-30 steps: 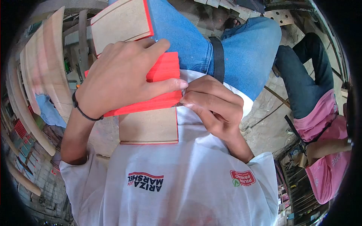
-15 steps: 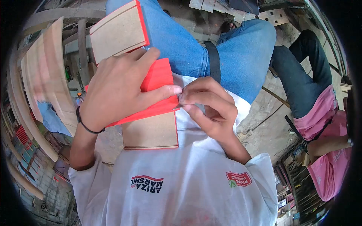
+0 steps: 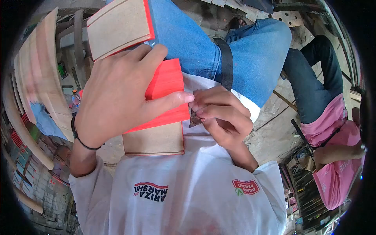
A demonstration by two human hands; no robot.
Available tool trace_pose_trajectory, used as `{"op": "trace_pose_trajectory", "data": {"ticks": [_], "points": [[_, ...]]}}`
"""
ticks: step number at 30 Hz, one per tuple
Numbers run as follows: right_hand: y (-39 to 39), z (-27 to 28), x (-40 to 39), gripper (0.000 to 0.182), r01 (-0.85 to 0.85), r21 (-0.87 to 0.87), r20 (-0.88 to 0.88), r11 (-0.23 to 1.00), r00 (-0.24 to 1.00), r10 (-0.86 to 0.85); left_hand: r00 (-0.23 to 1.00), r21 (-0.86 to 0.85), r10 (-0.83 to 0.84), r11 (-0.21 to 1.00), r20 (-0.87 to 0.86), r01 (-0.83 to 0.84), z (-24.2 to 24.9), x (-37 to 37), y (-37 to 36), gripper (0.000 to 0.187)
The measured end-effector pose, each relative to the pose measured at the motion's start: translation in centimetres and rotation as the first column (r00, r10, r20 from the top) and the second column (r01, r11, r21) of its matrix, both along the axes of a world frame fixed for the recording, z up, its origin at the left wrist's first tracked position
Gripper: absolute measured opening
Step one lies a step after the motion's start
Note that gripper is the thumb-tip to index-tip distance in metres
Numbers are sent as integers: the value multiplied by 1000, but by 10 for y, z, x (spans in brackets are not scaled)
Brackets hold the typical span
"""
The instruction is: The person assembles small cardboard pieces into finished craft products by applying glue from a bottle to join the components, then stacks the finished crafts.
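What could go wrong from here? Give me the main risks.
The small pointed piece in the right hand is close to the left thumb; if sharp, a slip could nick it. The red piece lies over a brown board, so it may slide if the left hand loosens.

Red ridged pc (image 3: pixel 168 86), slanted, overlaps tan red-edged board (image 3: pixel 154 141); sm dark pointed pc (image 3: pixel 194 119) by R end.
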State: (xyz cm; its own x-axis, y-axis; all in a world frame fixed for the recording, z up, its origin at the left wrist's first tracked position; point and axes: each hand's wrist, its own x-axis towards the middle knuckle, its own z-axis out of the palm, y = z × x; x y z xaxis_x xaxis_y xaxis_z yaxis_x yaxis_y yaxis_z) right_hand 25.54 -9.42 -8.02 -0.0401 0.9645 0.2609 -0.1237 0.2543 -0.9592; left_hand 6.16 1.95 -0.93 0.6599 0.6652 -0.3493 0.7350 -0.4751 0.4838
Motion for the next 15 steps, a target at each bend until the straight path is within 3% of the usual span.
{"op": "trace_pose_trajectory", "data": {"ticks": [11, 15], "points": [[-2, 4, -1, 15, 18, 78, 131, 997, 991, -28, 999, 13, 49, 999, 8, -49, 1, 3, -8, 55], [-1, 7, -1, 23, 20, 139, 192, 990, 980, -47, 999, 23, 42, 999, 15, -42, 0, 2, -8, 56]]}}
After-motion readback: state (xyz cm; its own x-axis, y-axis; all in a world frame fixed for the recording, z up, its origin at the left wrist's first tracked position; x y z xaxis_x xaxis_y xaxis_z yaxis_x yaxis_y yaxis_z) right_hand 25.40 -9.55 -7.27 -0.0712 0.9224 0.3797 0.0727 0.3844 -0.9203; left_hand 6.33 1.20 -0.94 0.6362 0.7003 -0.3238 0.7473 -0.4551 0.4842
